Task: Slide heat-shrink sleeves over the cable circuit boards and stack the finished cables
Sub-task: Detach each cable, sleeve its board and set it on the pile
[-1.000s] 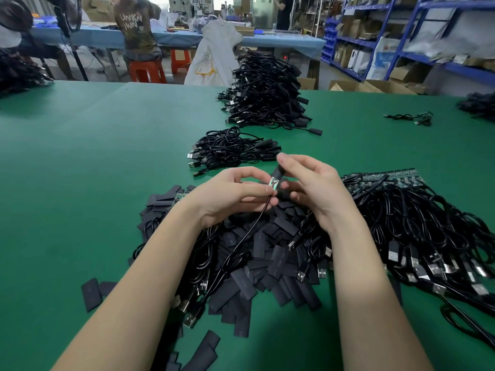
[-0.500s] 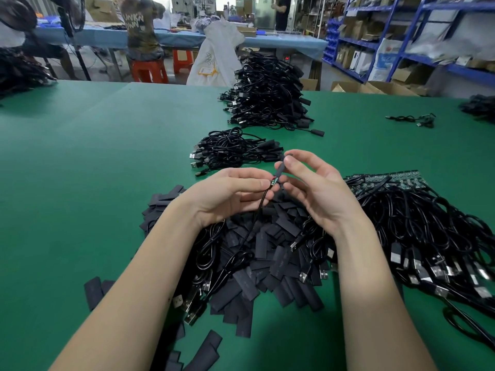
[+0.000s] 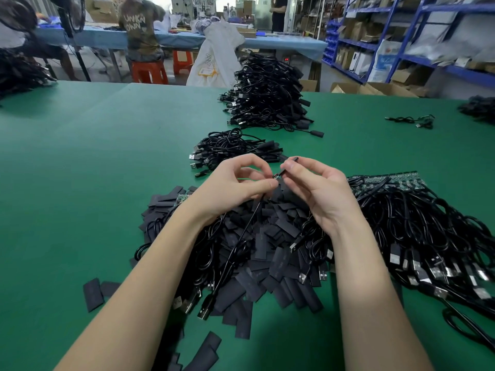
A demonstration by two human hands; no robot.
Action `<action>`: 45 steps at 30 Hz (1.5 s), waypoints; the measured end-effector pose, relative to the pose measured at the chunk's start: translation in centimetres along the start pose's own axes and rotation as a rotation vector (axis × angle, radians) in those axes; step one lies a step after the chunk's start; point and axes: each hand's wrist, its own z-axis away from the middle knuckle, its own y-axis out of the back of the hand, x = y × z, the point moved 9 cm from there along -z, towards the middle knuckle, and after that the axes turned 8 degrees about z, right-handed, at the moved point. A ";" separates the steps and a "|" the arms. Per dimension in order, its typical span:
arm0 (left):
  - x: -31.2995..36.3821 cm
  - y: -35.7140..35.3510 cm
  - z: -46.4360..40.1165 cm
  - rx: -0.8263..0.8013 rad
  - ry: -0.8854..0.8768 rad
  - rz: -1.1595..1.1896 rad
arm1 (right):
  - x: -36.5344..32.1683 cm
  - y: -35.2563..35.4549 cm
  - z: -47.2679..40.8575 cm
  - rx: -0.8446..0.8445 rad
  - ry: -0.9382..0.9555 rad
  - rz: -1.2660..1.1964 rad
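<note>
At the bottom of the frame we see two bare forearms reaching up over a heap of flat black heat-shrink sleeves [image 3: 267, 236], far too many to count, with a few strays lying apart at lower left. To the right of it lies one spread of unfinished cables [image 3: 428, 236], their green circuit boards [image 3: 388, 180] lined up at its upper edge. At mid-frame our left hand [image 3: 235, 188] pinches one cable [image 3: 241, 236] just below its board end between thumb and curled fingers, the cable trailing down to a USB plug [image 3: 205, 311] at lower centre. Our right hand [image 3: 318, 188] pinches one sleeve [image 3: 286, 167] at that end between thumb and forefinger, its other fingers loosely spread. Against the frame one second earlier, the bare board no longer shows between the fingertips; the sleeve now covers it almost wholly and points to the upper right. Beyond the hands lie two stacks of finished cables on the green table [image 3: 80, 170]: a small stack [image 3: 233, 148] just above the fingers, and a tall stack [image 3: 267, 95] farther up. One loose cable [image 3: 412, 120] lies at upper right.
</note>
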 end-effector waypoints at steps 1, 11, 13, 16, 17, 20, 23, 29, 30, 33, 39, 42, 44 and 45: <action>0.2 -0.1 0.0 -0.002 -0.026 -0.046 | 0.1 0.1 0.0 0.009 -0.007 -0.016; 1.4 0.3 0.0 0.041 -0.215 -0.169 | 0.4 0.2 0.3 -0.023 -0.073 -0.031; 1.7 0.1 0.0 0.037 -0.249 -0.163 | 0.5 0.1 0.3 -0.027 -0.080 -0.067; 2.1 0.1 0.1 0.035 -0.293 -0.169 | 0.7 -0.2 0.2 -0.049 -0.078 -0.076; 2.1 0.1 0.1 0.037 -0.302 -0.172 | 0.7 -0.3 0.1 -0.054 -0.076 -0.073; 2.3 0.4 0.2 0.046 -0.313 -0.179 | 0.8 -0.4 0.1 -0.062 -0.071 -0.066; 2.4 0.5 0.2 0.053 -0.323 -0.176 | 0.7 -0.3 0.0 -0.063 -0.059 -0.064; 2.3 0.7 0.2 0.120 -0.317 -0.184 | 0.8 -0.6 0.0 -0.059 -0.055 -0.081; 2.4 0.7 0.3 0.123 -0.317 -0.185 | 0.8 -0.6 0.1 -0.063 -0.059 -0.075; 2.4 0.6 0.3 0.117 -0.314 -0.175 | 0.7 -0.7 0.3 -0.075 -0.065 -0.050; 2.1 0.3 0.1 0.093 -0.275 -0.131 | -0.3 -0.7 0.6 -0.012 0.051 0.013; 1.9 0.6 0.1 0.111 -0.249 -0.119 | -0.5 -1.0 0.7 0.008 0.102 0.054; 1.8 0.7 0.1 0.125 -0.231 -0.114 | -0.5 -1.1 0.6 0.021 0.111 0.051; 1.7 0.8 0.1 0.130 -0.225 -0.113 | -0.5 -1.1 0.6 0.026 0.113 0.050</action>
